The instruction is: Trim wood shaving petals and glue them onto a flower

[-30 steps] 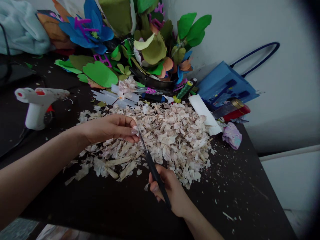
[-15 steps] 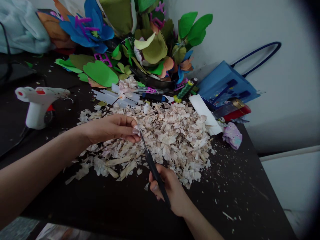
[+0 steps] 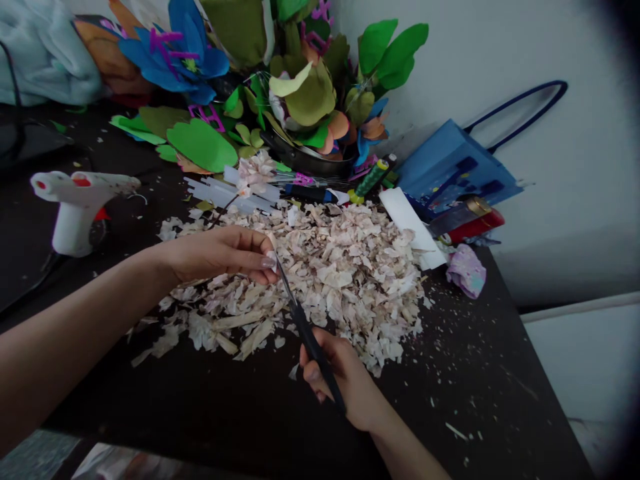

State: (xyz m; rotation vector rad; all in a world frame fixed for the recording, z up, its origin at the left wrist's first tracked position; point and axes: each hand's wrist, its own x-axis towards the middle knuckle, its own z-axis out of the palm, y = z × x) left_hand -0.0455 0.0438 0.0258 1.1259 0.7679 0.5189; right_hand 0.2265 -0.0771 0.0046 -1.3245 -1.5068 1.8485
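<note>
My left hand [image 3: 220, 257] pinches a small pale paper scrap [image 3: 271, 261] between its fingertips, above a heap of pale, torn paper scraps [image 3: 350, 280]. My right hand [image 3: 343, 380] grips black-handled scissors [image 3: 311, 343] at the front edge of the heap. The scissors' narrow metal blades [image 3: 285, 283] reach up to the scrap at my left fingertips. Whether the blades are open or closed is hard to tell.
A white hot glue gun [image 3: 75, 210] stands left on the dark table [image 3: 465, 373]. Glue sticks [image 3: 220, 193], a paper flower [image 3: 256, 172], and large paper flowers [image 3: 300, 87] lie behind the heap. A blue bag [image 3: 455, 167] leans against the wall at right.
My right hand and the scissors handle have shifted slightly right. The view has moved a little, while the blades stay at my left fingertips.
</note>
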